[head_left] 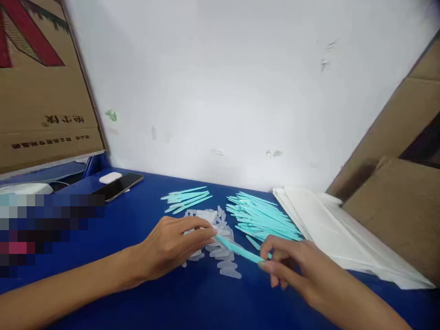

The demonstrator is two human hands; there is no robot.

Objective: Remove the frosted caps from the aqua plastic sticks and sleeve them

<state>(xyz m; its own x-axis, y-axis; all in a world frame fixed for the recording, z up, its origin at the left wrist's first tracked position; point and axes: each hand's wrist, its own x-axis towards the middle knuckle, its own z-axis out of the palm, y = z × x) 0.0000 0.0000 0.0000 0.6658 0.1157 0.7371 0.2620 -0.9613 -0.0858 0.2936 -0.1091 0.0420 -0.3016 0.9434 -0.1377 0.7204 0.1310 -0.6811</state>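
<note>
A turquoise stick [240, 250] spans the gap between my two hands, tilted down to the right. My left hand [184, 243] pinches its upper left end, where the fingertips hide the tip. At the lower right end, my right hand [288, 266] grips it between thumb and fingers. Beneath and behind my left hand lies a heap of translucent whitish caps [227, 265]. A large pile of turquoise sticks [261, 215] is behind my right hand, and a smaller group of turquoise sticks [187, 199] lies beyond the caps.
On the blue table [165, 302], a phone [120, 185] and a white case [110, 178] lie at the back left. White sheets or bags [337, 229] are at the right, beside a cardboard box [395, 211]. Another printed cardboard box [44, 96] stands left; a white wall is behind.
</note>
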